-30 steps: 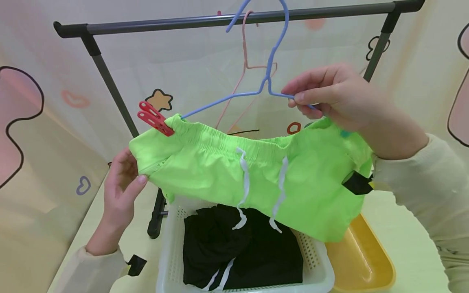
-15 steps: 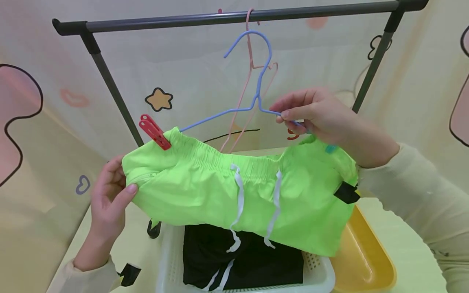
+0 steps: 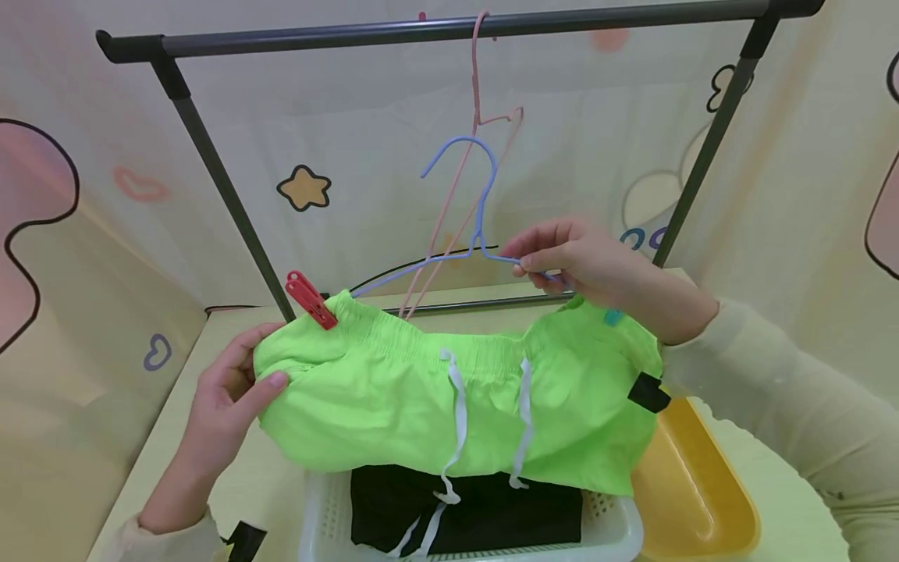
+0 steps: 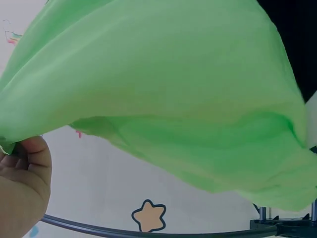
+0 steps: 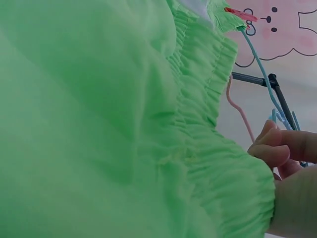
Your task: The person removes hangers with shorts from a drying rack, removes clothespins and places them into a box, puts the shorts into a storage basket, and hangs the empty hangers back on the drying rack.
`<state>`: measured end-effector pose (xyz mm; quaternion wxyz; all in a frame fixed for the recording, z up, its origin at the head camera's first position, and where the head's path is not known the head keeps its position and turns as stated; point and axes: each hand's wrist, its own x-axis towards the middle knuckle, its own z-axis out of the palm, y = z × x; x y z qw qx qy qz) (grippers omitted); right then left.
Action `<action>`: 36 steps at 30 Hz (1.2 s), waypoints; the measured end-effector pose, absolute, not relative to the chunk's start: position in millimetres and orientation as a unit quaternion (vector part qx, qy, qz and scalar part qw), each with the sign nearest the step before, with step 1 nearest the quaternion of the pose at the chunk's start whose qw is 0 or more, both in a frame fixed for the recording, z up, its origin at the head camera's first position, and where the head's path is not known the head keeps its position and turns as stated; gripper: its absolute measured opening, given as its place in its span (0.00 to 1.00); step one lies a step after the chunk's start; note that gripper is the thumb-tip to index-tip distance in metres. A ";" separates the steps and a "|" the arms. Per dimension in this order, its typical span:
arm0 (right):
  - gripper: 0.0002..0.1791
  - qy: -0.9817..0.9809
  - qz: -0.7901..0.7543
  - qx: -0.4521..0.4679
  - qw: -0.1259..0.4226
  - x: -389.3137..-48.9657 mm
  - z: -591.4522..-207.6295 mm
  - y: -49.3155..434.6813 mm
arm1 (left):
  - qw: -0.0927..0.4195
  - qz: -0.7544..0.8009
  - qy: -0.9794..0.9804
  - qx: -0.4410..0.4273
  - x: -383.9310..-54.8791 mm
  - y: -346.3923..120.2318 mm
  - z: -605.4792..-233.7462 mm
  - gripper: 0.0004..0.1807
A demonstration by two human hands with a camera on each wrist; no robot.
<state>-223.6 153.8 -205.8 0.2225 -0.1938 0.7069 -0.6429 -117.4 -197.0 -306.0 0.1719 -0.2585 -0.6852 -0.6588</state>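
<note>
Bright green shorts (image 3: 407, 406) with white drawstrings hang from a blue hanger (image 3: 449, 255), whose hook is free in the air below the rack's bar. My right hand (image 3: 583, 261) pinches the hanger's right arm between thumb and fingers, just above the waistband. My left hand (image 3: 228, 402) grips the left side of the shorts, thumb in front; in the left wrist view its fingers (image 4: 34, 148) pinch the cloth edge. A red clothespin (image 3: 311, 300) is clipped at the left of the waistband. A teal piece (image 3: 613, 317) shows at the right, partly hidden by my right hand.
A dark rack bar (image 3: 316, 39) spans the top, with a pink hanger (image 3: 476, 86) hooked on it. Below the shorts, a white basket (image 3: 611, 523) holds black clothing (image 3: 506, 515) with white stripes. A yellow tub (image 3: 702, 484) stands right of it.
Both hands have lowered the shorts and blue hanger. The hanger's hook has dropped from the bar's height to well below it and shifted slightly left. Both grips stay the same.
</note>
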 end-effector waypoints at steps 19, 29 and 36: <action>0.07 0.753 -0.594 -0.149 0.242 -229.3 -243.9 153.9 | 0.026 -0.539 -0.815 -0.211 -121.3 -200.9 -315.9 0.18; 0.09 0.766 -0.576 -0.159 0.237 -232.8 -262.5 156.6 | -0.068 -0.481 -0.851 -0.200 -130.2 -200.7 -318.6 0.19; 0.11 0.774 -0.560 -0.164 0.246 -236.0 -274.8 160.0 | -0.103 -0.464 -0.861 -0.180 -136.8 -196.1 -323.8 0.21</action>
